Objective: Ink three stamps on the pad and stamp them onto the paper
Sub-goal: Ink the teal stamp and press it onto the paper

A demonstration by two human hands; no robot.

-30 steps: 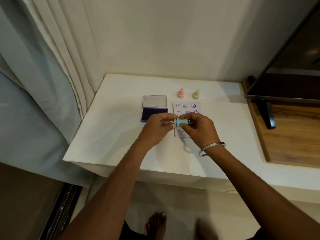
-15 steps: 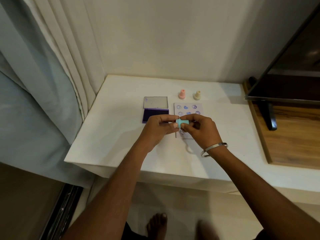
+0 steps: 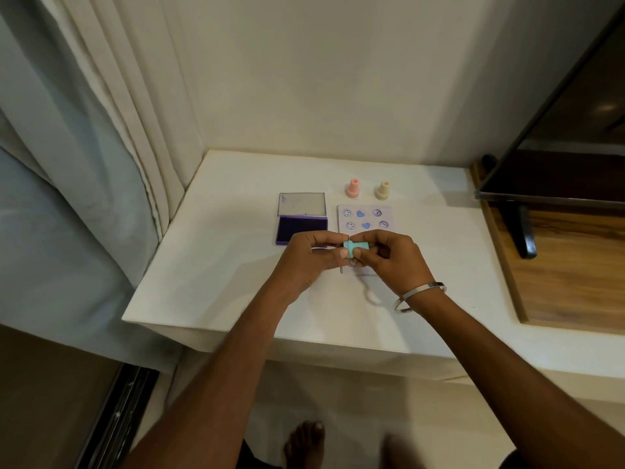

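A small teal stamp (image 3: 355, 248) lies sideways between both hands, just above the near part of the paper. My left hand (image 3: 306, 260) pinches its wide end with thumb and fingers. My right hand (image 3: 389, 257) pinches its narrow end. The pale paper (image 3: 367, 211) carries two rows of blue prints: smiley faces, hearts and round marks; its near part is hidden by my hands. The purple ink pad (image 3: 301, 228) lies open to the left of the paper, lid (image 3: 302, 204) folded back. A pink stamp (image 3: 352, 189) and a cream stamp (image 3: 382, 190) stand upright behind the paper.
All of this rests on a white table (image 3: 209, 258) set in a wall corner. Curtains (image 3: 101, 137) hang at the left. A dark screen (image 3: 561, 147) on its stand sits over a wooden surface (image 3: 571, 265) at the right. Bare feet show below the table's front edge.
Both hands keep holding the teal stamp over the paper; the fingers have shifted slightly on it. Nothing else on the table has moved.
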